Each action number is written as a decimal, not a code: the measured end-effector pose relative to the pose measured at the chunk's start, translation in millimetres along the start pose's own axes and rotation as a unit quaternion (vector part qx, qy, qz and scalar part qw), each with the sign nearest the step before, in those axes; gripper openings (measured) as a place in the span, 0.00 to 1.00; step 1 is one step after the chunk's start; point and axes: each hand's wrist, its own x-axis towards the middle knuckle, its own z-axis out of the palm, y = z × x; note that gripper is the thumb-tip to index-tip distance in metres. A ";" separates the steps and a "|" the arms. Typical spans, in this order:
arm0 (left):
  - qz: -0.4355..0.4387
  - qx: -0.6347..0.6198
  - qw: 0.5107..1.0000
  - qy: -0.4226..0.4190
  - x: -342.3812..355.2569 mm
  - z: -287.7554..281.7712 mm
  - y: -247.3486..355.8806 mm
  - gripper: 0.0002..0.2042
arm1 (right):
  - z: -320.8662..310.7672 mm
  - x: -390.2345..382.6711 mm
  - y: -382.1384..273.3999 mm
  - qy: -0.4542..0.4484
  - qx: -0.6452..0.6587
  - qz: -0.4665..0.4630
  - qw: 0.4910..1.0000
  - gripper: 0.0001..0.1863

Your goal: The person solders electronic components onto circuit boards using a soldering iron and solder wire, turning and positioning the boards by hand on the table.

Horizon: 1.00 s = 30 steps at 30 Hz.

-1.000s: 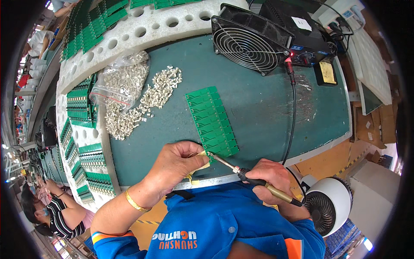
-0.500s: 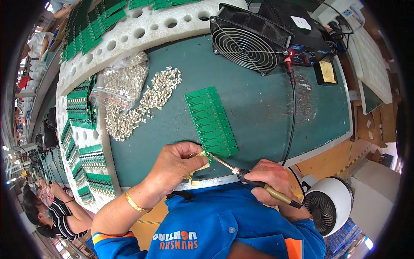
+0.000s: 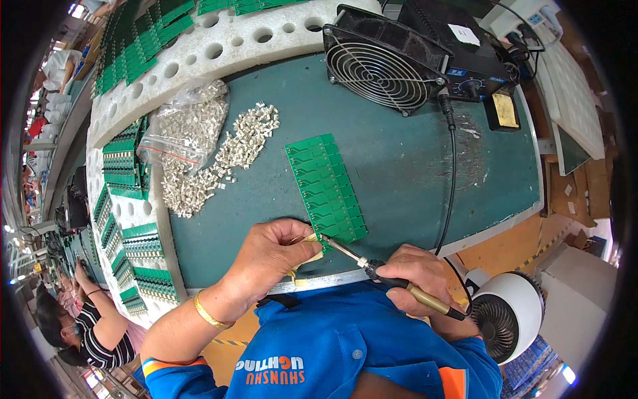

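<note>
"What were you holding?"
"Your right hand (image 3: 419, 278) was curled around a soldering iron (image 3: 376, 269); your left hand (image 3: 276, 249) pinched a yellow strip (image 3: 314, 257)."
"And the circuit board (image 3: 325, 187)?"
"It was green, oblong, one end near the workbench's front edge (image 3: 325, 280)."

White fan (image 3: 515, 314) near a pale box (image 3: 579, 292)

green circuit board (image 3: 325, 188), blue shirt (image 3: 312, 332), striped top (image 3: 100, 351)
</note>
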 end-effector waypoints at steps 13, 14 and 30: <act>-0.002 0.000 1.000 0.004 0.1 1.2 0.7 0.06 | 0.4 -0.9 -1.3 0.000 -0.022 -0.008 1.000 0.16; -0.002 0.001 1.000 0.005 0.0 1.2 0.6 0.06 | 0.7 -0.8 -1.2 0.000 -0.026 -0.013 1.000 0.16; -0.009 -0.014 1.000 0.004 -1.1 0.7 0.3 0.05 | 1.4 0.4 -0.6 -0.010 -0.052 -0.026 0.998 0.14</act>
